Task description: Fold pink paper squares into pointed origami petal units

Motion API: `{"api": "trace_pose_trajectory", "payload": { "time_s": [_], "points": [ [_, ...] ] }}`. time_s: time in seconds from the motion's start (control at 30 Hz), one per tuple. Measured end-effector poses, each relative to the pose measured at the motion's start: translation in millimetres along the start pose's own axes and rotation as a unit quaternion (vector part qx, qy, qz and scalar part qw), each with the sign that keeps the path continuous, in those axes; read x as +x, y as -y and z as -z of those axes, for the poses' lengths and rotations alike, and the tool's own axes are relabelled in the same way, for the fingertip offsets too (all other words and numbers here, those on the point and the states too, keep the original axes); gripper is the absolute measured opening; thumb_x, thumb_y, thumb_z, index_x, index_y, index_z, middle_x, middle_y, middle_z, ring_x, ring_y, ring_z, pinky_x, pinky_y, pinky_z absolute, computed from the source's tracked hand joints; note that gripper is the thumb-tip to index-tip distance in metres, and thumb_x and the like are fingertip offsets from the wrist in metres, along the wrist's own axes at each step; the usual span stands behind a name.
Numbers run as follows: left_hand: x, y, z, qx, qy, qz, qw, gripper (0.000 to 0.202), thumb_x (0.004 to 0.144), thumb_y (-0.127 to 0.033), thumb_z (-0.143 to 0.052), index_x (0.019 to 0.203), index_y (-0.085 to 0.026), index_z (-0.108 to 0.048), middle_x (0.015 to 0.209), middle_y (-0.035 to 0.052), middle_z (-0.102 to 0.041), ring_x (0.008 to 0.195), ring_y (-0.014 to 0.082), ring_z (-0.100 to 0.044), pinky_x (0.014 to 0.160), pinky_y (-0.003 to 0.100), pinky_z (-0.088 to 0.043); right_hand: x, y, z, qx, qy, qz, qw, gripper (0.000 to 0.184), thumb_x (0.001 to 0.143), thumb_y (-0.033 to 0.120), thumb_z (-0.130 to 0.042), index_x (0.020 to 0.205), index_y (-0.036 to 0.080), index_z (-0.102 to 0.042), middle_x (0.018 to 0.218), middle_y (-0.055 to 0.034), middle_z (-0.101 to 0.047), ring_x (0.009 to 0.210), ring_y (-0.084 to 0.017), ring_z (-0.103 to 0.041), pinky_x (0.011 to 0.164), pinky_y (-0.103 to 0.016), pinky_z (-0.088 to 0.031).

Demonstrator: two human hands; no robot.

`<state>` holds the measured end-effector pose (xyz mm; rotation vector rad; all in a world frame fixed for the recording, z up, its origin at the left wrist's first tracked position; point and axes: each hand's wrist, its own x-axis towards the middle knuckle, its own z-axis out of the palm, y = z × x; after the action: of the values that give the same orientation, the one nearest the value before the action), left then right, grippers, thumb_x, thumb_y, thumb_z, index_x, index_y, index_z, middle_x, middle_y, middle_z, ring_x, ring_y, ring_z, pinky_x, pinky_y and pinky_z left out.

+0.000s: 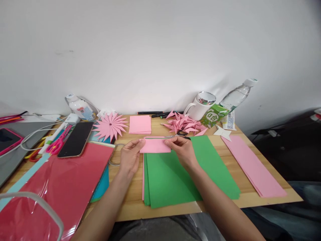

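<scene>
A small pink paper rectangle (155, 146) is held up between my two hands, above the top edge of a stack of green paper sheets (173, 177). My left hand (131, 154) pinches its left end with thumb and fingers. At the right end my right hand (182, 149) grips it the same way. Just behind my right hand lies a pair of black-handled scissors (182, 133), partly covered. Farther back are a stack of pink paper squares (139, 125), a heap of folded pink paper pieces (184, 124) and a pink paper pinwheel shape (110, 125).
Pink paper strips (253, 165) lie on the right. A white mug (199, 106), a green carton (214, 115) and a leaning water bottle (237, 95) stand by the wall. On the left are a phone (76, 139), pink scissors (59, 140) and red paper in plastic (60, 184).
</scene>
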<state>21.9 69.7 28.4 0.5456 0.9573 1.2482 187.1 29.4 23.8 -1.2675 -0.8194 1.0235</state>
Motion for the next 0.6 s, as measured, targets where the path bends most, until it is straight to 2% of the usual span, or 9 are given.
{"api": "trace_pose_trajectory", "payload": {
  "time_s": [0.23, 0.6],
  "points": [
    [0.4, 3.1, 1.3, 0.029, -0.009, -0.049, 0.998, 0.031, 0.033, -0.018, -0.087, 0.059, -0.015, -0.070, 0.062, 0.0004, -0.070, 0.062, 0.0099, -0.061, 0.069, 0.023, -0.048, 1.4, -0.6, 1.8, -0.008, 0.015, -0.004, 1.000, 0.030, 0.059, 0.041, -0.077, 0.060, 0.015, -0.061, 0.058, 0.0032, -0.055, 0.054, -0.008, -0.044, 0.051, -0.022, -0.033],
    [1.7, 3.0, 2.3, 0.035, -0.022, -0.017, 0.999, 0.035, 0.028, -0.015, -0.087, 0.057, -0.013, -0.068, 0.060, 0.0010, -0.068, 0.059, 0.0099, -0.061, 0.064, 0.023, -0.048, 3.9, -1.8, 6.3, -0.081, 0.038, -0.003, 0.996, 0.035, 0.062, 0.048, -0.072, 0.061, 0.016, -0.060, 0.056, 0.0022, -0.053, 0.052, -0.009, -0.044, 0.048, -0.022, -0.033]
  ]
}}
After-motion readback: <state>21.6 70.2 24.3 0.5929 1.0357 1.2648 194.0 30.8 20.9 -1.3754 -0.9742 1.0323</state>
